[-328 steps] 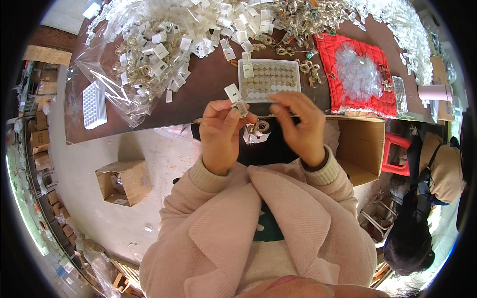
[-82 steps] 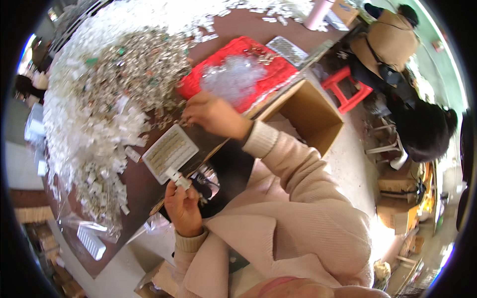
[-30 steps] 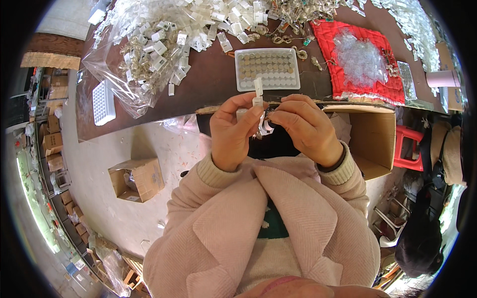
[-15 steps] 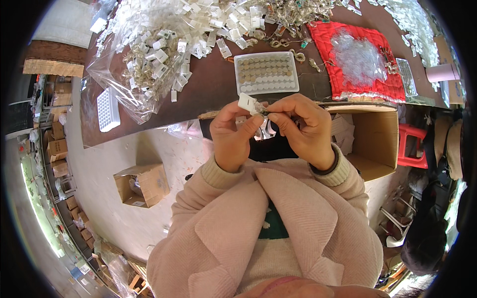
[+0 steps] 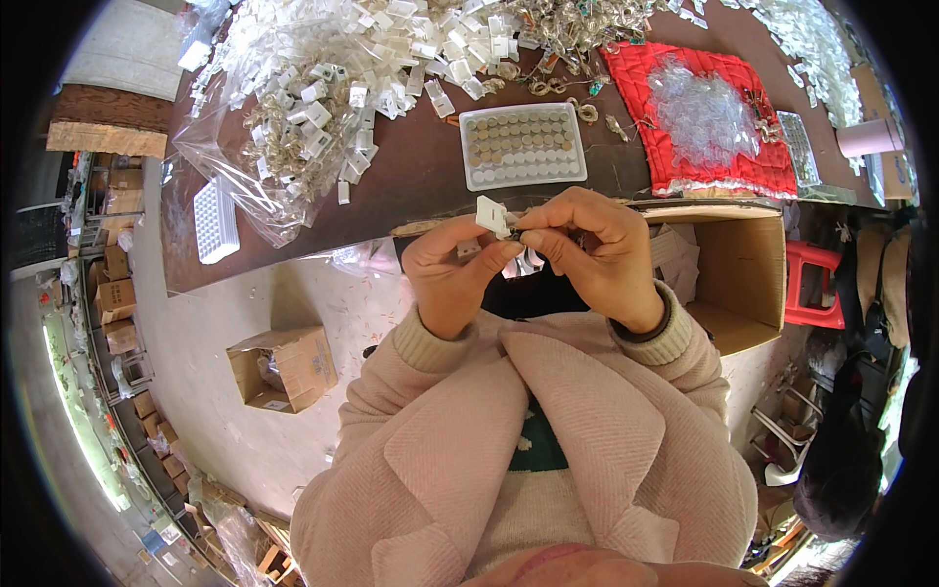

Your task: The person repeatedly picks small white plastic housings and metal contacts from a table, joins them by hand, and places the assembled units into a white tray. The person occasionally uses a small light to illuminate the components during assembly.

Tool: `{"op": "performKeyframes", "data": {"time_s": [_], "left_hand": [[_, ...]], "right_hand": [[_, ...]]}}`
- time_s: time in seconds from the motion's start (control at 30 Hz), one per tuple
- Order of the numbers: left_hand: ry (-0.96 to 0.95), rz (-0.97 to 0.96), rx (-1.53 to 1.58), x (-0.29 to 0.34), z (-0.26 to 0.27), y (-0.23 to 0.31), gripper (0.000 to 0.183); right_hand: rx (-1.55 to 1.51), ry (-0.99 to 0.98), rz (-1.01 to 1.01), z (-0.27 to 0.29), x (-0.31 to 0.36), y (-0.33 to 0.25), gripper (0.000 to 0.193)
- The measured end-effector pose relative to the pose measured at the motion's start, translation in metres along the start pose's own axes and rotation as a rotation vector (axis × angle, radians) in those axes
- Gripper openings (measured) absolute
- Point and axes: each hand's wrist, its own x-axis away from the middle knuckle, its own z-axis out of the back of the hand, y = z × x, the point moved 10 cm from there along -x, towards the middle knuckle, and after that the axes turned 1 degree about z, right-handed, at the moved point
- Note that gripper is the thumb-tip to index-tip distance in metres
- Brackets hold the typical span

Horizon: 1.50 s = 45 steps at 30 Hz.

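Just beyond the table's near edge, my two hands meet in front of my chest. My left hand [image 5: 445,279] is closed on a small white plastic housing [image 5: 491,212], with its flat face up and tilted. Against the housing's right end, my right hand [image 5: 606,259] pinches a small dark part with thumb and forefinger; the fingers hide most of it. Straight ahead on the table lies a white tray [image 5: 528,182] with rows of round, coin-like cells, greyish at the back and whiter in front.
A large heap of white housings [image 5: 391,49] and a clear plastic bag [image 5: 284,210] cover the left of the table. Clear pieces [image 5: 699,108] lie on a red cloth [image 5: 631,88] to the right. An open carton [image 5: 748,284] stands below the edge, near a red stool [image 5: 814,284].
The white housing has turned and shifted slightly right between my fingers. Both hands stay close together, and the left fingers have moved a little. The table things have not moved.
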Motion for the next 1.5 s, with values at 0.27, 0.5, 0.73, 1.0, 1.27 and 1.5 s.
{"op": "performKeyframes", "data": {"time_s": [0.27, 0.5, 0.73, 1.0, 1.27, 1.5], "left_hand": [[0.067, -0.022, 0.078, 0.002, 0.004, 0.0, 0.021], [0.19, -0.047, 0.1, 0.013, -0.004, -0.004, 0.027], [0.258, -0.097, 0.183, 0.014, -0.004, 0.001, 0.021], [0.185, -0.179, 0.068, 0.021, -0.007, 0.017, 0.02], [0.198, 0.094, 0.468, 0.03, -0.006, -0.002, 0.017], [0.18, 0.205, 0.435, 0.017, -0.002, -0.023, 0.016]], "right_hand": [[-0.046, 0.038, 0.078, -0.007, 0.004, -0.008, 0.025], [-0.102, 0.159, -0.068, -0.01, 0.009, 0.014, 0.025], [-0.194, 0.157, 0.007, -0.013, 0.007, 0.008, 0.024], [0.163, 0.138, 0.108, -0.012, 0.018, -0.036, 0.024], [-0.283, 0.069, 0.012, -0.023, 0.017, -0.009, 0.022], [0.011, 0.114, 0.098, -0.019, 0.015, 0.006, 0.016]]}}
